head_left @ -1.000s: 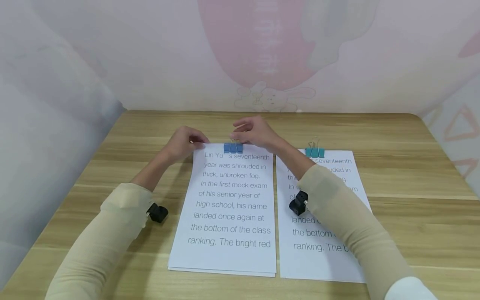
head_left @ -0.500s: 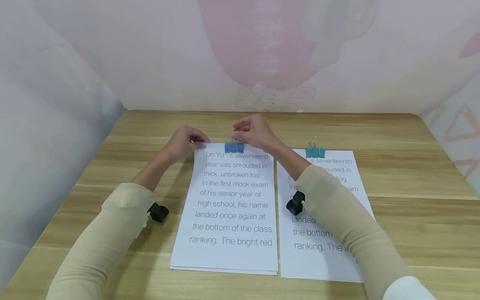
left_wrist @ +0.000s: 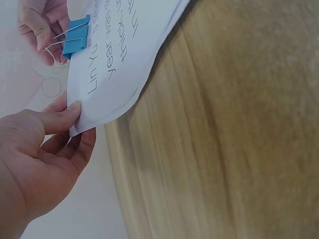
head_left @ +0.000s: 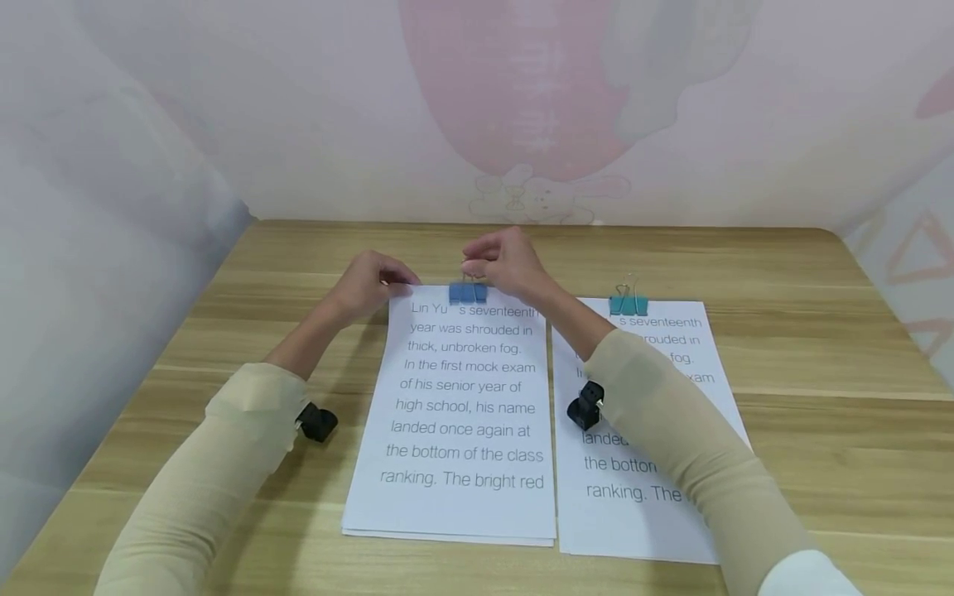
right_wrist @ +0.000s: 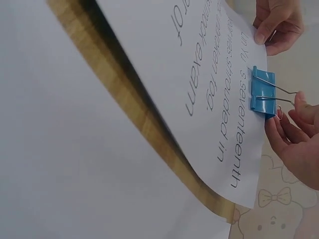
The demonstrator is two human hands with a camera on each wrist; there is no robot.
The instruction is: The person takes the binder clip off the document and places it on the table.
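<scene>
At the 12 o'clock edge of the stack (head_left: 455, 414), the blue clip (head_left: 467, 292) sits clamped; the right hand (head_left: 507, 263) pinching its wire handles should squeeze evenly while the left hand (head_left: 368, 284) pinches the corner flat.

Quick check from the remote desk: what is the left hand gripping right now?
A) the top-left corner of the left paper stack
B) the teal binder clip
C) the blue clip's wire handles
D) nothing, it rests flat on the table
A: the left hand pinches the top-left corner of the left paper stack, while the right hand holds the blue clip by its handles.
</scene>
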